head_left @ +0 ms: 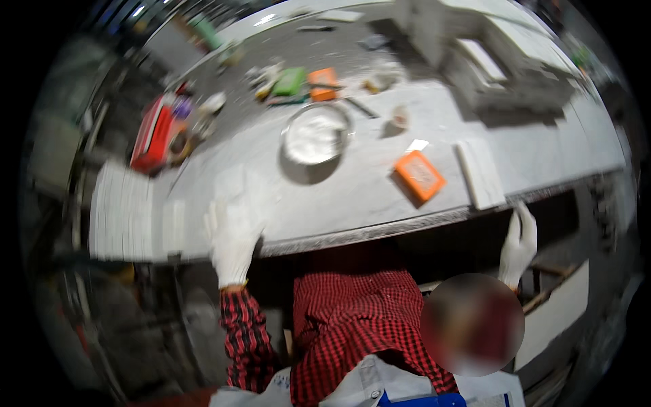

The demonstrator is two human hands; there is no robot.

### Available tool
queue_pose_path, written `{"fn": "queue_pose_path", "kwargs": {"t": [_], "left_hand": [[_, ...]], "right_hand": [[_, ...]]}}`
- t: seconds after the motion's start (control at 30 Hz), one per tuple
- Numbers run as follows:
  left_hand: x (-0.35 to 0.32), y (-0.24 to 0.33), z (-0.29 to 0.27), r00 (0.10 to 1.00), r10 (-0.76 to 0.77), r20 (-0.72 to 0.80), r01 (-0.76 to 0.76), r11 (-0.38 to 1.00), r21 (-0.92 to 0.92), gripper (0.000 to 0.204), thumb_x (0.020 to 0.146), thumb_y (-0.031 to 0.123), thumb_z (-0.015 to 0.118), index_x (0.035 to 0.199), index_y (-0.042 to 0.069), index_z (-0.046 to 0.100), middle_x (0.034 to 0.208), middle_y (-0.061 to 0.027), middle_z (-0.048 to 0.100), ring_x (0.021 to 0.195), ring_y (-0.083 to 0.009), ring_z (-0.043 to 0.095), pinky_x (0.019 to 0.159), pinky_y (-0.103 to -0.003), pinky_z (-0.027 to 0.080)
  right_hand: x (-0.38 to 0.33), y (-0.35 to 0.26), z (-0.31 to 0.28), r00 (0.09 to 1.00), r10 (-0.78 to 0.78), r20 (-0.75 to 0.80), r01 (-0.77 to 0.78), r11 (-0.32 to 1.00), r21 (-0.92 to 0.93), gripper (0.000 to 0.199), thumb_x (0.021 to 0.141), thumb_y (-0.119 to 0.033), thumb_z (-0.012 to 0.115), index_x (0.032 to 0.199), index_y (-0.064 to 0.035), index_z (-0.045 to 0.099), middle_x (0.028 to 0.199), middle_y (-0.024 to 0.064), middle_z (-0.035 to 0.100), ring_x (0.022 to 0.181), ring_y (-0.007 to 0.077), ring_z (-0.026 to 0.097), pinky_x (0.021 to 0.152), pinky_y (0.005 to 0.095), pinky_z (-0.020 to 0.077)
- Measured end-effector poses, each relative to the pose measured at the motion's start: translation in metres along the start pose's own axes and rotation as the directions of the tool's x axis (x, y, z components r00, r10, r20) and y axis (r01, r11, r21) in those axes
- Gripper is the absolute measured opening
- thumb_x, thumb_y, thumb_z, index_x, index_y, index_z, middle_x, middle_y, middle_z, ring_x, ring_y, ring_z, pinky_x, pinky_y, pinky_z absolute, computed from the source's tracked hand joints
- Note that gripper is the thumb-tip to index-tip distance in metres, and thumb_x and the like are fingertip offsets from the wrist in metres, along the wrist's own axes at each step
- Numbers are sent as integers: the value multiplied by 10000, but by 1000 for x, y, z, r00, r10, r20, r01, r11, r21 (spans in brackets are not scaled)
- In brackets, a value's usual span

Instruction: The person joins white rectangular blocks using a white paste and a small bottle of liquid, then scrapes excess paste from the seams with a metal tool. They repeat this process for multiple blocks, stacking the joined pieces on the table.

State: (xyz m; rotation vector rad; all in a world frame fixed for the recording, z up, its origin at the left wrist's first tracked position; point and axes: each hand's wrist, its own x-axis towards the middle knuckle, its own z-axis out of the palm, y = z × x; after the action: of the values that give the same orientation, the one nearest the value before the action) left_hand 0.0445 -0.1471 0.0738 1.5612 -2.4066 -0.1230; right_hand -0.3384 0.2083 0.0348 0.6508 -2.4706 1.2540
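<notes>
Gloved in white, the left hand (231, 239) is seen in the head view lying flat on the near edge of the grey table (366, 197), fingers spread wide and nothing held. Its sleeve is red-and-black checked, coming up from the lower edge. The right hand (518, 245), also in a white glove, is raised at the table's front edge further right, its fingertips touching the edge just below a white rectangular slab (479, 173); whether anything is gripped there cannot be told, though the fingers look loosely extended. Between the two arms, a checked shirt front is seen below the table edge.

On the table, an orange rectangular block (420, 175) is lying just left of the white slab. A round metal bowl (316, 133) with white contents is set behind it, near the middle of the table. Further back, a green pad (290, 81) and a second orange block (323, 84) are placed side by side among small scattered items too blurred to identify. A red box (153, 136) is found at the far left, and a stack of white tiles (127, 210) is resting at the left end of the table, near the left hand.
</notes>
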Motion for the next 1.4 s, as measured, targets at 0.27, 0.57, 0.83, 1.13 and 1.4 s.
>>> {"fn": "queue_pose_path", "kwargs": {"t": [0.27,0.57,0.83,1.13,1.4], "left_hand": [[-20,-8,4,947,-295,-128,200,852,-484,1007,692,284,894,1517,28,377,1331,-243,555,1239,-369,546,1054,-436,437],[-29,-22,18,942,-243,-233,54,792,-608,1030,676,188,884,1538,58,336,1431,-222,495,1323,-370,485,1096,-455,418],[-37,-30,16,934,-218,-282,-3,787,-617,993,690,184,862,1529,43,350,1425,-218,501,1318,-370,486,1111,-457,400],[-57,18,-34,937,105,-334,-268,830,-490,989,662,126,861,1517,35,374,1359,-222,533,1242,-375,555,1032,-446,473],[-104,79,6,915,313,-254,-401,646,-650,1103,597,78,911,1541,77,341,1435,-215,482,1236,-379,550,1038,-454,473]], "right_hand": [[-50,-94,29,948,-144,284,81,971,223,191,961,16,611,1137,35,685,1048,125,700,977,194,668,899,298,515],[-81,-201,92,719,-379,582,30,854,520,199,916,16,670,1113,16,697,1030,123,696,913,181,674,803,271,528],[-107,-220,111,532,-514,673,75,820,567,196,890,-16,681,1083,0,707,1001,160,710,920,291,694,822,332,533],[-105,-236,109,515,-172,840,-673,525,520,336,1058,-230,529,1239,33,632,1033,65,697,877,121,618,811,255,497],[-95,-214,139,685,75,725,-702,334,629,426,1092,-409,431,1069,-19,601,879,-12,518,732,118,436,665,281,406]]}}
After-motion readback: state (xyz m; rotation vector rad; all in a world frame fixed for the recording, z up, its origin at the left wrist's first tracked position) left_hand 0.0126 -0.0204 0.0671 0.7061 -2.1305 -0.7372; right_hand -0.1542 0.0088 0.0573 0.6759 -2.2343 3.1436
